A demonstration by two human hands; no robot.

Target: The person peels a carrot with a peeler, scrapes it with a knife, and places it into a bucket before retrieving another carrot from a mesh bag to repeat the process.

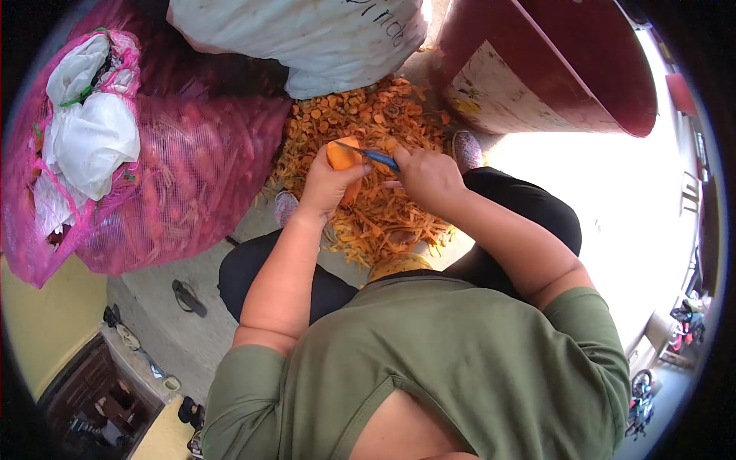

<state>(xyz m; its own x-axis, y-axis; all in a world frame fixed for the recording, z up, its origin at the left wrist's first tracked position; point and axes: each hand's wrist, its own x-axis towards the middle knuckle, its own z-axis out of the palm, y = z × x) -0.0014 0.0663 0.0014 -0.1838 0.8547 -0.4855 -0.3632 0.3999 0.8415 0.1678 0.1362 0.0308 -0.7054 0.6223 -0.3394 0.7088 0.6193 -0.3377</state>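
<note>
My left hand [331, 182] is closed around a thick peeled carrot [343, 156], its bright orange end pointing away from me. In my right hand [431, 178] is a small knife [381, 159] with a blue handle, its narrow dark blade lying at the carrot's upper end. Whether the edge is cutting into the carrot is too small to tell. Beneath both hands spreads a heap of carrot peelings [395, 222], with round cut ends [337, 111] toward its far side.
A pink mesh sack [192, 176] full of carrots stands at left, topped with white plastic [96, 142]. Ahead is a white sack [307, 38]; a large dark red container [529, 69] stands at far right. A black flip-flop [188, 297] lies on the floor.
</note>
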